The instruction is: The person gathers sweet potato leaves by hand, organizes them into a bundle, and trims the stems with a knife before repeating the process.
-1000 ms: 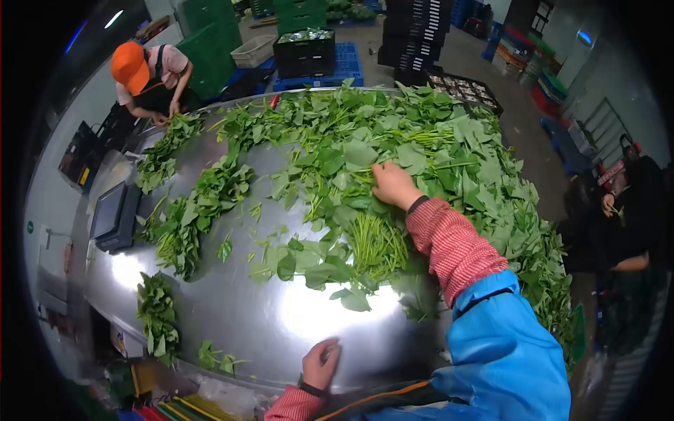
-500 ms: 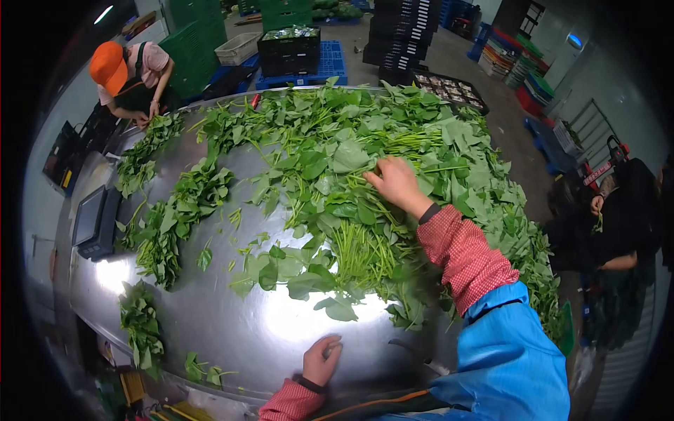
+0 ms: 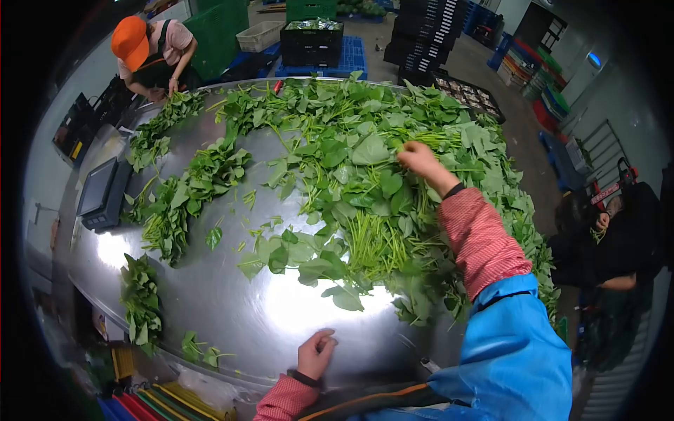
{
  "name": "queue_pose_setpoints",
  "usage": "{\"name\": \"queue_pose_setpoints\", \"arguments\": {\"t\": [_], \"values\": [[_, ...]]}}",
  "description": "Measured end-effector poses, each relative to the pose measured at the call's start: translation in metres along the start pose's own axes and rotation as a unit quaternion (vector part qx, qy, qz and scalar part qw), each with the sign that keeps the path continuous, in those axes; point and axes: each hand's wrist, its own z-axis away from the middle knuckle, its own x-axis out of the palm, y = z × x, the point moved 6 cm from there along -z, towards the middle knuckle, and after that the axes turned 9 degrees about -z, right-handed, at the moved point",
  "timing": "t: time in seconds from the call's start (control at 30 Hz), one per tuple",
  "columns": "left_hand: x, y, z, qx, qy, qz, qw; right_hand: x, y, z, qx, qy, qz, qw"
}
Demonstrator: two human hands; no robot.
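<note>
My right hand (image 3: 423, 165) reaches into a large heap of leafy greens (image 3: 372, 149) on the metal table (image 3: 242, 309). Its fingers are closed at a pale green stem, and leaves hide part of the grip. Below the wrist lies a bunch of long stems (image 3: 375, 242), with loose leaves spread to its left. My left hand (image 3: 316, 354) is curled near the table's front edge, apart from the greens, and nothing shows in its fingers. Between my two arms, a small tool (image 3: 430, 365) with a pale end lies partly hidden by the blue sleeve.
Bunches of greens (image 3: 168, 221) lie at the left, beside a dark screen unit (image 3: 104, 195). A person in an orange cap (image 3: 131, 43) handles greens at the far left corner. Another person in dark clothes (image 3: 618, 231) is at the right. Black crates (image 3: 428, 38) stand behind the table.
The view has shifted, so the table sits further right and higher in the picture. My right hand stays over the heap, its fingers now closer together. My left hand remains near the front edge.
</note>
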Motion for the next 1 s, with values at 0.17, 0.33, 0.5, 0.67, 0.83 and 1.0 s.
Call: {"name": "queue_pose_setpoints", "arguments": {"t": [0.17, 0.33, 0.5, 0.67, 0.83, 1.0], "values": [[0.004, -0.001, -0.002, 0.011, 0.015, -0.007, 1.000, -0.061, -0.027, 0.050, 0.073, -0.051, -0.338, 0.937], [0.006, -0.001, -0.003, 0.015, -0.012, -0.058, 0.998, -0.130, -0.092, 0.105, -0.181, 0.128, 0.161, 0.962], [0.016, 0.014, -0.002, 0.049, -0.002, -0.077, 0.996, -0.093, -0.118, 0.123, -0.317, 0.143, 0.327, 0.879], [0.049, 0.011, 0.001, 0.038, -0.036, -0.021, 0.998, 0.008, -0.061, 0.060, -0.244, 0.068, 0.268, 0.930], [0.050, 0.003, 0.012, 0.055, -0.058, -0.080, 0.994, 0.068, -0.020, 0.017, -0.097, -0.013, 0.367, 0.925], [0.037, -0.009, 0.001, -0.018, -0.057, 0.015, 0.998, 0.076, -0.007, -0.006, -0.001, -0.113, 0.344, 0.932]]}}
